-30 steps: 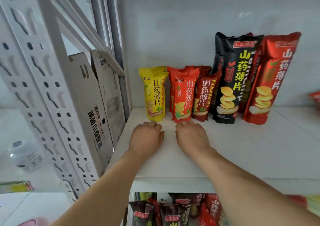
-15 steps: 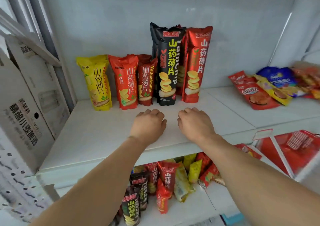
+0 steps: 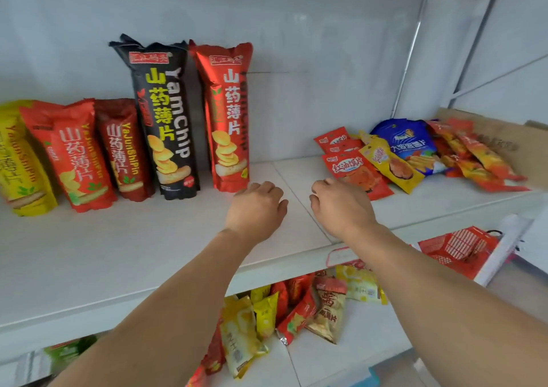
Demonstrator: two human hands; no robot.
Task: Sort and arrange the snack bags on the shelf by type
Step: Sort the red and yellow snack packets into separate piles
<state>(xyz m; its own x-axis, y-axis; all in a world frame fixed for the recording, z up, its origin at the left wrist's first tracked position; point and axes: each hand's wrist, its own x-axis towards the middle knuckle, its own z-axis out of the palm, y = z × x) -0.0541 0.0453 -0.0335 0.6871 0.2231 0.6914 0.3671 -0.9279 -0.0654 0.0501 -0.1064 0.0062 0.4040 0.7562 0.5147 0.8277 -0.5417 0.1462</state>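
Head view shows left hand [image 3: 255,206] and right hand [image 3: 341,204] empty, loosely curled over the shelf [image 3: 118,253], poised toward the unsorted pile [image 3: 415,155]

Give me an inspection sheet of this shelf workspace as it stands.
Surface: white shelf, bare in the front and middle.
Job's things: upright row at the back left: yellow bag, two short red bags, tall black bag, tall red bag. Loose pile of flat bags lies at the right.
Clutter: more bags jumbled on the lower shelf.
Grippers: left hand and right hand hover over the shelf, fingers curled, holding nothing.
Cables: nothing seen.
Surroundings: red basket and cardboard at right.
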